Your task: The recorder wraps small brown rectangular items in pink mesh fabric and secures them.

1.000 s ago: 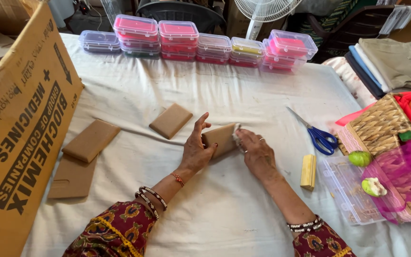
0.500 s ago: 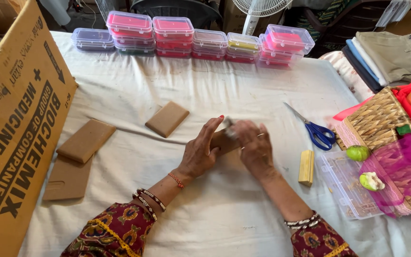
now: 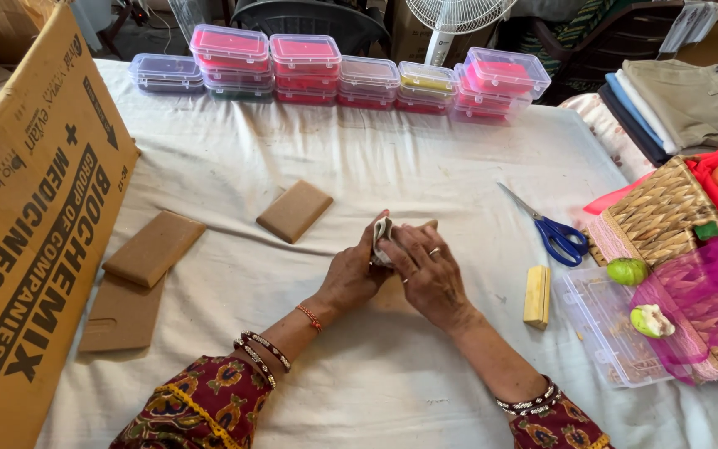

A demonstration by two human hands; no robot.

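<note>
Head view, looking down on a bench point(image 3: 425, 175) draped in white cloth. The left hand point(image 3: 349, 276) and the right hand point(image 3: 430, 278) meet at the middle of the bench, both closed around a small folded piece of pale paper or cloth point(image 3: 382, 241) that sits over a brown card block, of which only a corner point(image 3: 430, 224) shows past the right fingers. A second ago the left hand lay flat with fingers spread on the block; now its fingers curl up and pinch the pale fold from the left, while the right hand has moved over the block (a ring shows on one finger) and presses from above. The change suggests that the work has passed from holding the block still to wrapping or folding something about it.

Other things: a loose brown block point(image 3: 294, 210) lies apart, up and left of the hands; two more blocks point(image 3: 153, 248) and point(image 3: 122, 313) lie near a large cardboard carton point(image 3: 27, 241) at the left edge. Blue-handled scissors point(image 3: 552, 231) and a yellow bar point(image 3: 536, 295) lie to the right, well clear. A woven basket point(image 3: 658, 218) and a clear open tray point(image 3: 604, 320) occupy the right edge. A row of lidded plastic boxes point(image 3: 342, 71) lines the far side.
</note>
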